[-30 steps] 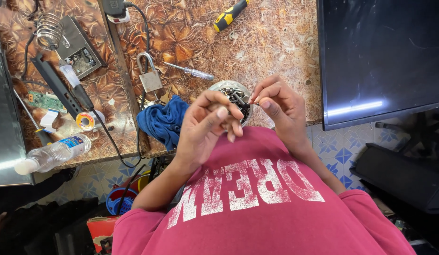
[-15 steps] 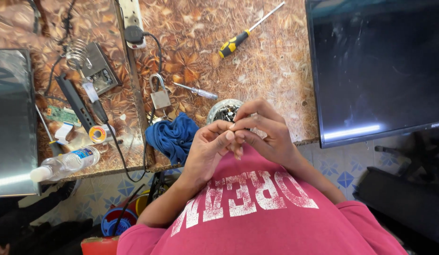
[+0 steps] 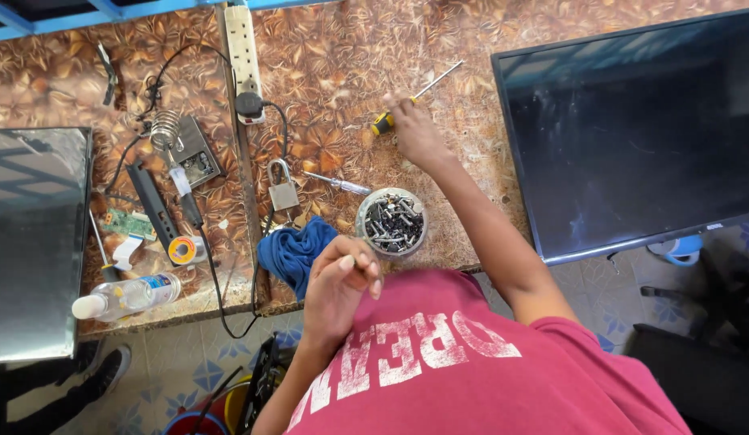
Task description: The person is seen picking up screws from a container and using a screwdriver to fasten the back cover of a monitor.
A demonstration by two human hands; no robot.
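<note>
Two hands apart: right hand (image 3: 413,133) grip clamped on screwdriver (image 3: 415,98), left hand (image 3: 340,278) pinched near screw bowl (image 3: 391,223).

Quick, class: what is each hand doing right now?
Left hand: fingers pinched shut, whatever it holds too small to tell.
Right hand: closing on the yellow-handled screwdriver on the table.

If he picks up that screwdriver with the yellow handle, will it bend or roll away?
The yellow-and-black-handled screwdriver probably stays stiff: its thin metal shaft looks straight. Its rounded handle might roll on the flat brown patterned table. It likely feels light, since the right hand reaches it alone.
</note>
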